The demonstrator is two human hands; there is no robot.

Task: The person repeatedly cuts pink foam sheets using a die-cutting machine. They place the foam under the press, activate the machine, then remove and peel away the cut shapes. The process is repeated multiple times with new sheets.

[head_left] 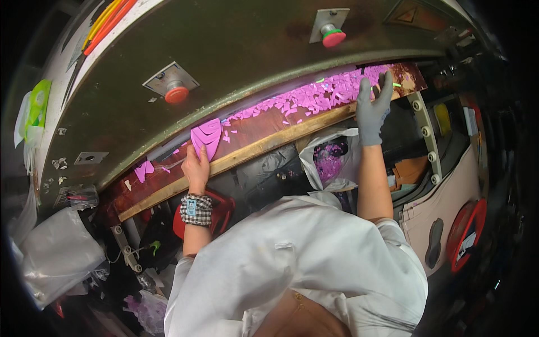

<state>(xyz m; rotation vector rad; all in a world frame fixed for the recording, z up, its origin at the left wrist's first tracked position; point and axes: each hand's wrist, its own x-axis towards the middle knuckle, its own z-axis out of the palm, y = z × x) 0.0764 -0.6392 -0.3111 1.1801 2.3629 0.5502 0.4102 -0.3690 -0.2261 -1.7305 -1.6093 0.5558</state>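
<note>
My bare left hand (196, 169) grips a small stack of purple foam pieces (206, 136), cut in rounded shapes, at the left half of a reddish-brown shelf (255, 127). A checked cloth band (196, 210) is round that wrist. Further right, my right hand (373, 112) wears a grey glove and is raised at the shelf's edge, its fingers apart with nothing seen between them. Beside it lies a heap of small purple scraps (314, 96), spread along the shelf. A few more purple pieces (144, 170) rest at the shelf's left end.
A dark green machine front (241, 56) with red push buttons (177, 94) rises behind the shelf. A wooden strip (269, 143) edges the shelf's near side. Below hangs a white bag (351, 151) holding purple scraps. Clear plastic bags (62, 255) are at left, pale sheets (438, 219) at right.
</note>
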